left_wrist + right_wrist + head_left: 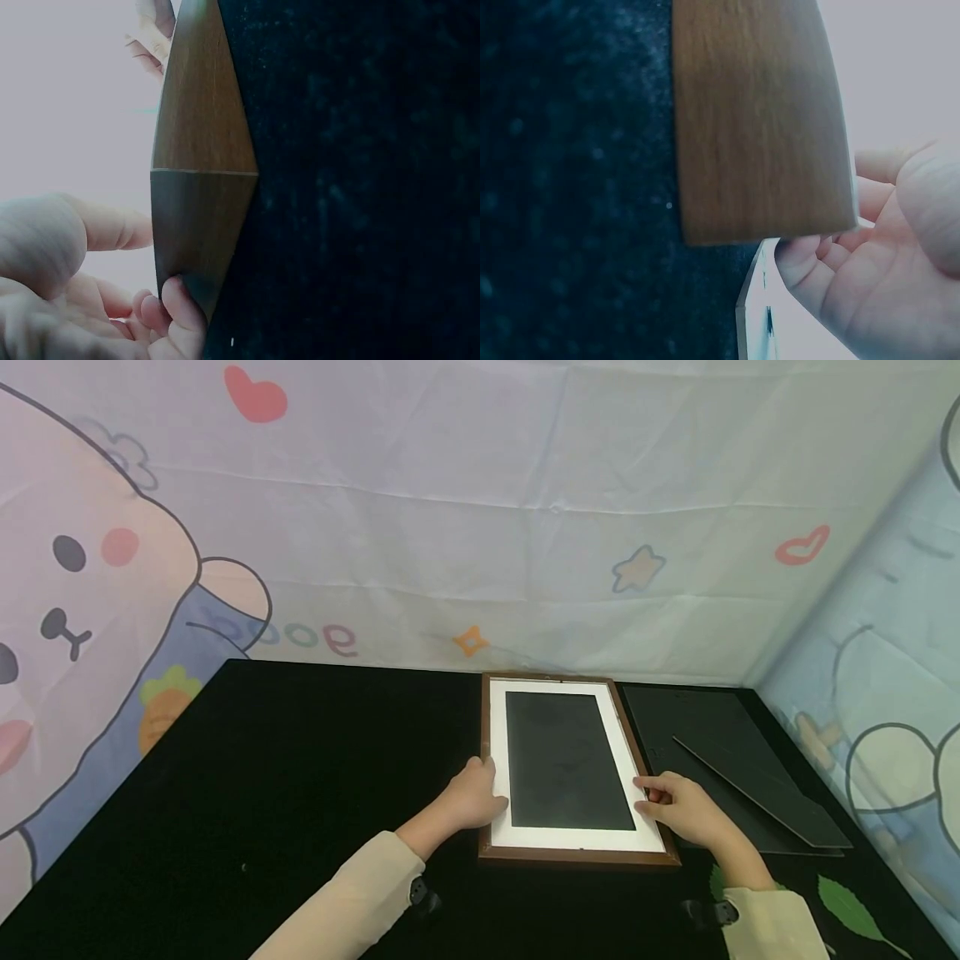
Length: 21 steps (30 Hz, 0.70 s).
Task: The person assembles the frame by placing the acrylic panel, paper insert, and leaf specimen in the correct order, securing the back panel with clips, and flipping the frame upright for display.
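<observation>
"Gripping what, exactly, those two hands?"

"Brown wooden frame [577,857], one side rail each. Left hand [468,795] holds the left rail, its curled fingers [184,307] against the outer face. Right hand [678,806] holds the right rail, with thumb and forefinger reaching over the white mat [577,839]. (Some of the right fingers are hidden by the rail, so how hard they press I can't tell.)"

"And where does it sit?"

"At the black table [360,760], its far edge near the patterned cloth [420,527]. Just beside its right rail lies a dark board [705,714], with a second dark board [787,793] askew over it."

"How would you handle it well?"

"I'd let the rails take the force, not the mat, which pressing thumbs could shift or mark. I'd move both sides together, so the corners don't twist, and give the boards and that green leaf [851,906] near the right sleeve [776,927] some room."
</observation>
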### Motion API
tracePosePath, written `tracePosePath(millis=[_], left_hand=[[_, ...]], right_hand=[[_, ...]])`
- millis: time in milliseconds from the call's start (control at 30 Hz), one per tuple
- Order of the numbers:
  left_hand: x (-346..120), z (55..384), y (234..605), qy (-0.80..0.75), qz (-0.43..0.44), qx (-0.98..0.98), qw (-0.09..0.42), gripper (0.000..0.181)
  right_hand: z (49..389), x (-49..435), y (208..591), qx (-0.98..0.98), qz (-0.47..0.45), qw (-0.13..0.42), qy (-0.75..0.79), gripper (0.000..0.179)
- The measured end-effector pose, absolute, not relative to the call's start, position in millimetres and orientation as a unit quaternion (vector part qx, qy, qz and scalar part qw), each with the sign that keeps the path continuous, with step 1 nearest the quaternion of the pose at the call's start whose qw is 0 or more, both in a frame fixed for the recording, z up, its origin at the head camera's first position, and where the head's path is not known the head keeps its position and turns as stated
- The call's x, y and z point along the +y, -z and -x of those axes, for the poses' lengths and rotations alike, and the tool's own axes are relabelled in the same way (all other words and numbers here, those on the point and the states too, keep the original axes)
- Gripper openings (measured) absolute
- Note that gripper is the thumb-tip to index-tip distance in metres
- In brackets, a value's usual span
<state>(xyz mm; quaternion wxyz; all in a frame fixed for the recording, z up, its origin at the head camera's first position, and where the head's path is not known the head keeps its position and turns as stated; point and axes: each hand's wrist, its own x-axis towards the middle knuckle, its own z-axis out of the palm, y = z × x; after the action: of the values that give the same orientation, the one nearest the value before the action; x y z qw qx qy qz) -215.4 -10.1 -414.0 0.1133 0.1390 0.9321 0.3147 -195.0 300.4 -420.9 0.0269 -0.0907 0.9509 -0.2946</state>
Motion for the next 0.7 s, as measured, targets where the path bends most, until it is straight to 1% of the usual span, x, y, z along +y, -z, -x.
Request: tracePosePath(millis=[233, 333, 400, 533, 600, 700], left_hand=[[-16, 218, 417, -0.351, -0.154, 0.917, 0.113, 0.069], [-20, 220, 420, -0.382, -0.148, 0.905, 0.116, 0.073], [-22, 220, 422, -0.405, -0.136, 0.895, 0.126, 0.077], [-26, 218, 425, -0.448, -0.109, 0.874, 0.154, 0.080], [-28, 217, 425, -0.464, -0.100, 0.864, 0.169, 0.080], [-31, 216, 425, -0.480, -0.098, 0.853, 0.182, 0.070]], right_hand=[[195, 300, 421, 0.951, 0.091, 0.026, 0.294, 0.041], [195, 301, 420, 0.951, 0.093, 0.027, 0.293, 0.042], [196, 301, 420, 0.951, 0.090, 0.032, 0.293, 0.047], [197, 304, 420, 0.951, 0.069, 0.054, 0.296, 0.062], [197, 307, 420, 0.949, 0.057, 0.073, 0.302, 0.070], [197, 310, 421, 0.944, 0.047, 0.100, 0.311, 0.075]])
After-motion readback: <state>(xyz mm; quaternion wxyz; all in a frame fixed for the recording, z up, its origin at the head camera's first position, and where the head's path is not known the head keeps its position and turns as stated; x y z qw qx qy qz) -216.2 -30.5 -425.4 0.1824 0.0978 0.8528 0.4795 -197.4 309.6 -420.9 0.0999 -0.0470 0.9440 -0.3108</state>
